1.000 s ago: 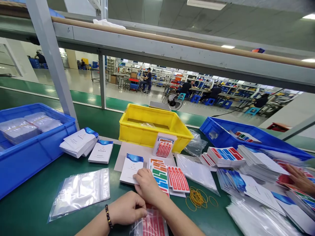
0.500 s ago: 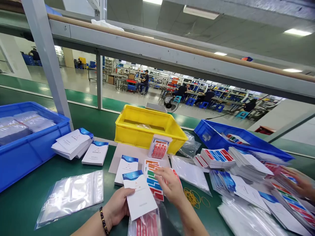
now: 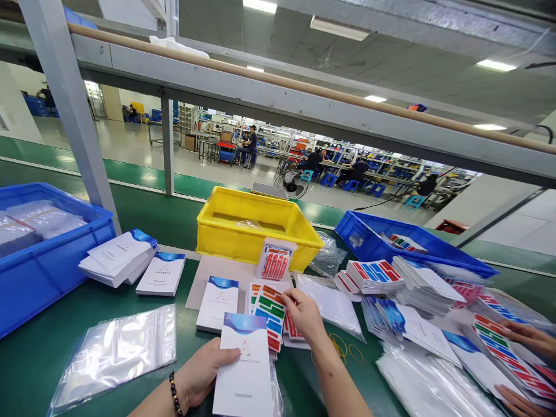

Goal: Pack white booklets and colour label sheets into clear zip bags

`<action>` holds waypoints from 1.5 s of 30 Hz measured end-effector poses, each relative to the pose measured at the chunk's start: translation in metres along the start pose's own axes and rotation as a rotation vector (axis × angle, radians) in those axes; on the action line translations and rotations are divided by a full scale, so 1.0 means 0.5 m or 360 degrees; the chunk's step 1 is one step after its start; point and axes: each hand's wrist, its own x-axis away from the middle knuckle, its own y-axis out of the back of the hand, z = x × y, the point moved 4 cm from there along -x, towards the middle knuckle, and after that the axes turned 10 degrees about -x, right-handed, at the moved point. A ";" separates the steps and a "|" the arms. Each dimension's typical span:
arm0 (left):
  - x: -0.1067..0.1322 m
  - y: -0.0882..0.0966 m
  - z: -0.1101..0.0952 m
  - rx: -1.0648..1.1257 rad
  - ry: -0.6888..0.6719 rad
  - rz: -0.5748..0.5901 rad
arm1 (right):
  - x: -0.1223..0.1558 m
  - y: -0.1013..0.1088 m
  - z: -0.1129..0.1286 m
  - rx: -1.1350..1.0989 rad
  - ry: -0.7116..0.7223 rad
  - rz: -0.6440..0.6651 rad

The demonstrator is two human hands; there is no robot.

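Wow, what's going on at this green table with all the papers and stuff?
A person's left hand holds a white booklet with a blue top. The right hand pinches the corner of a colourful striped sheet with its fingers. A stack of booklets lies just beyond, and a yellow bin stands behind that. Clear bags lie flat on the left. Over on the right, another person's hands are among more striped sheets.

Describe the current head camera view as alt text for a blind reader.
A person's left hand holds a white-and-blue booklet while the right hand pinches a multicoloured printed sheet. On the green workbench, a yellow bin stands between two blue bins.
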 end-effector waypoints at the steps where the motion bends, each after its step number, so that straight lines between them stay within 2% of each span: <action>1: -0.001 0.001 0.003 0.0002 0.0013 0.0006 | 0.001 0.015 -0.004 -0.0103 -0.0054 -0.0067; 4: -0.004 0.004 0.013 -0.0033 0.0036 -0.0010 | 0.007 0.059 -0.023 -0.0573 -0.0298 -0.0422; 6: -0.006 0.002 0.018 -0.0039 0.0068 -0.0036 | 0.015 0.066 -0.028 -0.0880 -0.0448 -0.0536; 8: -0.008 -0.003 0.020 0.0014 0.0098 -0.0045 | 0.025 0.046 -0.013 -0.1024 -0.0530 -0.0375; 12: -0.013 -0.013 0.021 0.0122 0.0069 -0.0052 | 0.062 -0.039 0.056 -0.1134 -0.0584 0.0319; 14: -0.014 -0.010 0.024 0.0064 0.0065 -0.0129 | 0.075 -0.062 0.082 -0.0970 -0.0506 0.0465; 16: -0.014 -0.006 0.025 0.0006 0.0100 -0.0206 | 0.075 -0.056 0.085 -0.0647 -0.0369 0.0417; 19: -0.010 -0.006 0.024 -0.0010 0.0170 -0.0247 | 0.061 -0.004 0.044 0.0074 -0.0310 0.0156; 21: -0.008 -0.008 0.022 -0.0014 0.0183 -0.0245 | 0.053 0.037 0.002 0.0466 -0.0423 0.0016; 23: -0.008 -0.009 0.021 -0.0020 0.0166 -0.0242 | 0.050 0.064 -0.037 0.0656 -0.0558 -0.0018; 26: -0.009 -0.010 0.022 -0.0030 0.0169 -0.0239 | 0.050 0.075 -0.071 0.0775 -0.0672 0.0022; 30: -0.008 -0.010 0.022 -0.0021 0.0185 -0.0245 | 0.050 0.071 -0.081 0.0860 -0.0735 0.0077; 35: -0.007 -0.014 0.018 -0.0012 0.0196 -0.0231 | 0.049 0.063 -0.055 0.0921 -0.0703 0.0060; 40: -0.005 -0.015 0.016 -0.0025 0.0246 -0.0272 | 0.051 0.024 -0.014 0.0999 -0.0565 0.0073; 45: -0.002 -0.016 0.011 -0.0075 0.0274 -0.0284 | 0.051 0.006 -0.004 0.1043 -0.0635 0.0157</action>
